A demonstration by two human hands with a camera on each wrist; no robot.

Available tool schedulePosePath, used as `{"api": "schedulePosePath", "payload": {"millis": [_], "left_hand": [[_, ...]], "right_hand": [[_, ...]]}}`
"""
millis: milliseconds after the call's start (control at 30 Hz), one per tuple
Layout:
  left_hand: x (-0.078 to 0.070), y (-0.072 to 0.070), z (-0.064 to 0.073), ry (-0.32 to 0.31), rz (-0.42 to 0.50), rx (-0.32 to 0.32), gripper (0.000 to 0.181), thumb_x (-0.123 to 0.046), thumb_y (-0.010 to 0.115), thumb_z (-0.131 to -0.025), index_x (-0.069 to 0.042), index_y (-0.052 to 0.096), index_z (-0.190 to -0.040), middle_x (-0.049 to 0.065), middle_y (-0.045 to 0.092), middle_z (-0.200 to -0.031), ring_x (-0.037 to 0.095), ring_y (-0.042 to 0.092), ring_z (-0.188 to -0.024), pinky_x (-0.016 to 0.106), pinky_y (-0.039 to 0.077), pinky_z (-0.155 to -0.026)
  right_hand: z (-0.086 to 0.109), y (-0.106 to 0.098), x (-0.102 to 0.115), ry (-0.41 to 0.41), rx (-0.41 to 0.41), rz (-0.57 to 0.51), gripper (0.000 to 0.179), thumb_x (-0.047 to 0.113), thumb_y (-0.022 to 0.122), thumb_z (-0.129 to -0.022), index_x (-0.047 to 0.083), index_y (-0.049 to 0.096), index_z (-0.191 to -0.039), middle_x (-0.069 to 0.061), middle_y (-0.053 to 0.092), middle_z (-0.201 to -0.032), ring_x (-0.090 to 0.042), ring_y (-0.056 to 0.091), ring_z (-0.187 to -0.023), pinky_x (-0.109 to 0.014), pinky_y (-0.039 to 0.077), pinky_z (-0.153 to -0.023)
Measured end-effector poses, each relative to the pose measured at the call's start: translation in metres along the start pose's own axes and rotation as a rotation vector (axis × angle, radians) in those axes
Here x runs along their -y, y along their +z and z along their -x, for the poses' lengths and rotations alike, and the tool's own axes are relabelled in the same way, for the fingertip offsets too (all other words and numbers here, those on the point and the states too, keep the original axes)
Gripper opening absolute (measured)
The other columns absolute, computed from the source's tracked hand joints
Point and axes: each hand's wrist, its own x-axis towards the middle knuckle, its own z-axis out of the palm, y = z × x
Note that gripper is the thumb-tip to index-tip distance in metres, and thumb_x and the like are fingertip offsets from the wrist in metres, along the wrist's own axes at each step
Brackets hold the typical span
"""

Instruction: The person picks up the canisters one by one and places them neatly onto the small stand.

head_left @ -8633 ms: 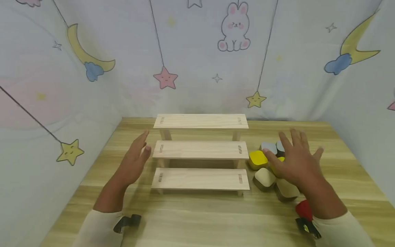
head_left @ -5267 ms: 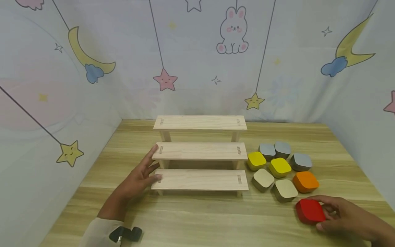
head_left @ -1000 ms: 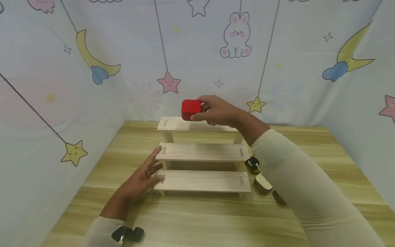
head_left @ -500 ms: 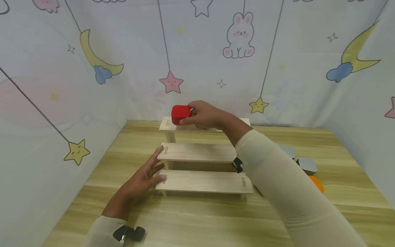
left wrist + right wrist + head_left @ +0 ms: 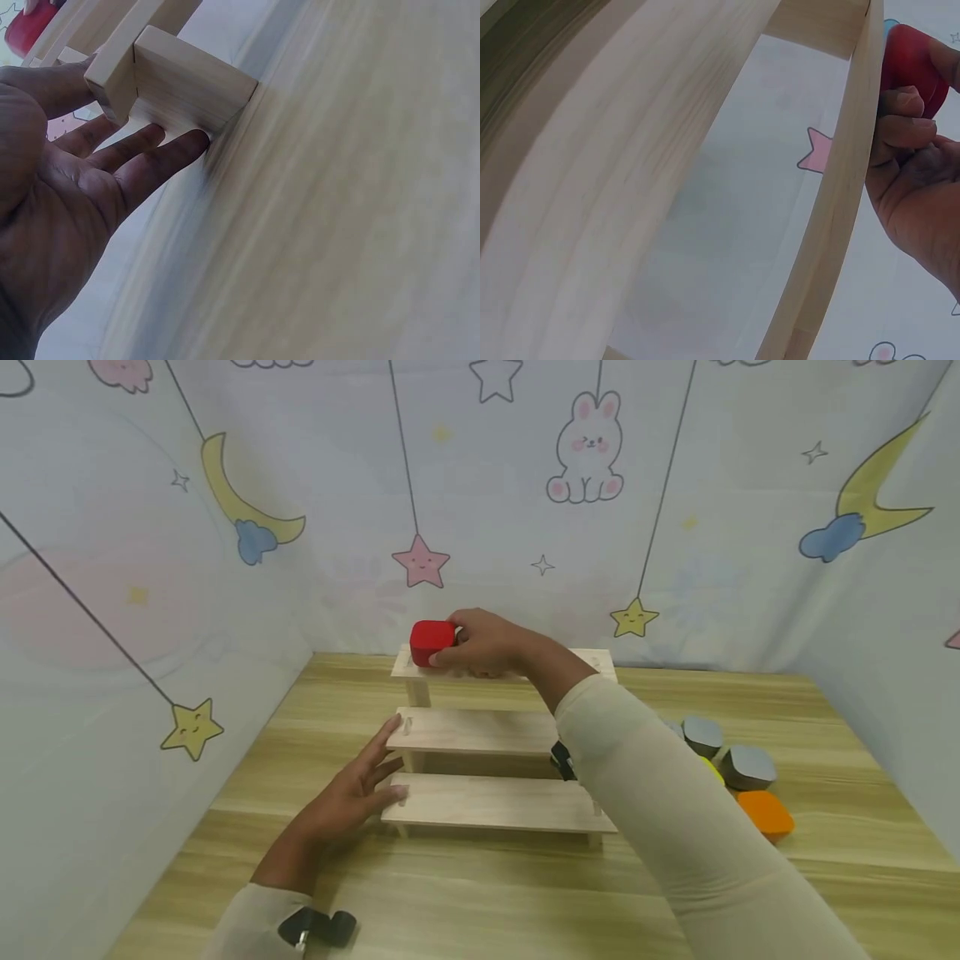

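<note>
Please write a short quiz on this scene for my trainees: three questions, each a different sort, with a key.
1. Count: How many shelf boards does the wooden stand have?
2. True or false: The left hand is holding an orange block.
3. Multiple choice: What colour is the block in the right hand? A) grey B) red C) yellow

Key:
1. Three.
2. False. The left hand touches the stand's left end; the orange block lies on the table.
3. B, the red block.
</note>
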Motion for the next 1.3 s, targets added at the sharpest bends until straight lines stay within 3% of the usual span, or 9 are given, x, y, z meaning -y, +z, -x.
{"api": "schedulePosePath", "payload": {"millis": [267, 933, 1100, 1300], "left_hand": [[-0.0012, 0.0006, -0.001, -0.001, -0.015, -0.012, 0.106, -0.011, 0.074, -0.104, -0.045, 0.004, -0.175, 0.024, 0.015, -0.182, 0.057, 0.034, -0.161, 0.067, 0.047, -0.119], [-0.0007, 0.0015, -0.0021, 0.001, -0.028, -0.014, 0.105, -0.013, 0.074, -0.105, -0.045, 0.003, -0.175, 0.024, 0.014, -0.183, 0.057, 0.034, -0.161, 0.07, 0.046, -0.119], [-0.0009, 0.0021, -0.0018, 0.0, -0.02, -0.013, 0.105, -0.013, 0.074, -0.105, -0.046, 0.004, -0.175, 0.023, 0.012, -0.183, 0.058, 0.033, -0.161, 0.07, 0.047, -0.119], [-0.0025, 0.0018, -0.0009, 0.008, -0.025, -0.012, 0.105, -0.013, 0.073, -0.105, -0.043, 0.002, -0.176, 0.026, 0.012, -0.182, 0.059, 0.033, -0.16, 0.069, 0.05, -0.117]], "right_hand": [[0.0001, 0.0018, 0.0034, 0.007, 0.009, 0.018, 0.063, 0.029, 0.077, -0.1, 0.01, 0.051, -0.155, -0.011, 0.067, -0.141, -0.028, 0.064, -0.118, -0.04, 0.064, -0.1], [-0.0014, 0.0056, 0.0047, 0.037, 0.005, 0.004, 0.066, 0.029, 0.079, -0.1, 0.009, 0.049, -0.154, -0.012, 0.068, -0.137, -0.028, 0.064, -0.115, -0.038, 0.063, -0.098], [-0.001, 0.0059, 0.003, 0.037, 0.005, -0.016, 0.086, 0.025, 0.085, -0.094, 0.011, 0.039, -0.164, -0.014, 0.064, -0.147, -0.03, 0.066, -0.123, -0.042, 0.063, -0.107], [0.002, 0.0036, 0.0051, 0.091, -0.031, 0.034, 0.112, 0.022, 0.09, -0.089, 0.015, 0.019, -0.175, -0.017, 0.056, -0.159, -0.032, 0.062, -0.134, -0.044, 0.061, -0.112]]}}
